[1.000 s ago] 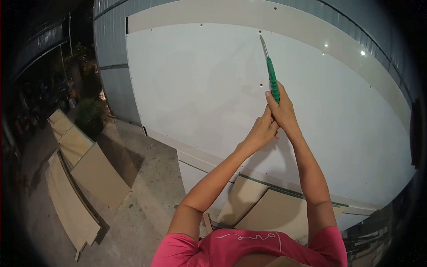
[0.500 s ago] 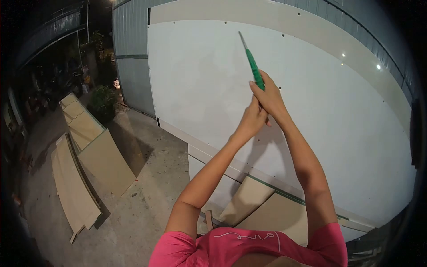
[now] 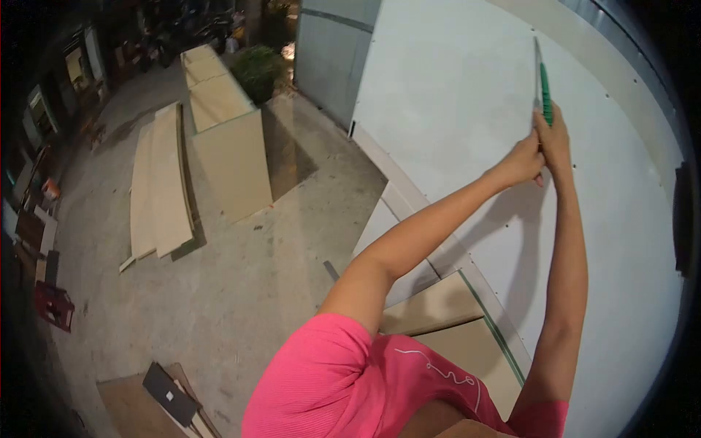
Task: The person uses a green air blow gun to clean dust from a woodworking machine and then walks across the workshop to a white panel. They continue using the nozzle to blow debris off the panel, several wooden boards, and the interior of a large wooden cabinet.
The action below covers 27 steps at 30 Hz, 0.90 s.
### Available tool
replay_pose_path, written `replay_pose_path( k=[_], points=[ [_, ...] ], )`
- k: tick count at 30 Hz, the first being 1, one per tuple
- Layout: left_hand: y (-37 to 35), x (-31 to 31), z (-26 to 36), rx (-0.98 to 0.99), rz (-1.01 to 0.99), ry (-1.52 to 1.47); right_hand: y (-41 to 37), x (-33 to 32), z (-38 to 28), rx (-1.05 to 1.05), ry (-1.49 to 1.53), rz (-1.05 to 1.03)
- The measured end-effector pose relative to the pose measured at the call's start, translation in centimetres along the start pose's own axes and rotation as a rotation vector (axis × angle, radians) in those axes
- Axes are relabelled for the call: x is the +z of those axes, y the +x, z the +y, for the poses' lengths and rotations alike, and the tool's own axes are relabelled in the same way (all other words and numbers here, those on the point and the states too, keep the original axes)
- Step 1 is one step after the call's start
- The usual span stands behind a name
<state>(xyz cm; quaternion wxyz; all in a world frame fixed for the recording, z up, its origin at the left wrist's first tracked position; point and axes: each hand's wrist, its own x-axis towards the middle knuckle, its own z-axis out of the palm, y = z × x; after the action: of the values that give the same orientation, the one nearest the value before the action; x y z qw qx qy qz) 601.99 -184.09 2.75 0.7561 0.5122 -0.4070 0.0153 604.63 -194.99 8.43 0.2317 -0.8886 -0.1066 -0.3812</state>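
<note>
My right hand (image 3: 556,142) is closed around the green handle of a slim tool (image 3: 545,87) with a thin metal tip. The tip points up the large white panel (image 3: 453,95) and ends close to a small dark hole or screw near its upper edge. Just below and to the left, my left hand (image 3: 523,162) is closed against the right hand and the lower end of the tool. Its fingertips are partly hidden, so what they grip does not show. Small dark dots line the panel's borders.
Tan boards with green edges (image 3: 460,350) lie below the panel, near my body. On the concrete floor (image 3: 241,306) stand a long tan box (image 3: 230,160) and stacked boards (image 3: 155,182). A dark flat piece (image 3: 169,390) rests at lower left. A corrugated metal wall (image 3: 332,66) stands behind.
The view has swung left, showing more floor, so the panel and hands sit farther right in it. Both hands stay together, with the tool still in the right hand, now pointing more upright.
</note>
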Motion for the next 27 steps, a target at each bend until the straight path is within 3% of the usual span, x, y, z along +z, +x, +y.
replay_pose_path(
  k=[2, 5, 17, 23, 25, 27],
  points=[
    [-0.3, 0.3, 0.2, 0.068, -0.017, -0.032, -0.6, -0.4, -1.0, 0.06, 0.001, -0.003],
    [-0.4, 0.5, 0.1, 0.006, -0.035, -0.044, -1.3, -1.2, -2.5, 0.15, 0.027, -0.066],
    [-1.6, 2.2, -0.5, -0.02, -0.044, -0.037, -3.0, -2.1, 0.1, 0.103, -0.066, 0.007],
    [-3.0, 3.3, -0.6, 0.005, -0.132, -0.027, -5.5, -2.9, 0.7, 0.159, -0.079, 0.026],
    [-3.9, 3.5, -0.6, -0.011, -0.151, 0.013, -7.0, -3.0, 1.1, 0.117, -0.078, 0.147],
    [-5.0, 4.2, -2.2, -0.059, -0.208, 0.043, -9.1, -3.5, 0.8, 0.163, -0.012, 0.1]
  ],
)
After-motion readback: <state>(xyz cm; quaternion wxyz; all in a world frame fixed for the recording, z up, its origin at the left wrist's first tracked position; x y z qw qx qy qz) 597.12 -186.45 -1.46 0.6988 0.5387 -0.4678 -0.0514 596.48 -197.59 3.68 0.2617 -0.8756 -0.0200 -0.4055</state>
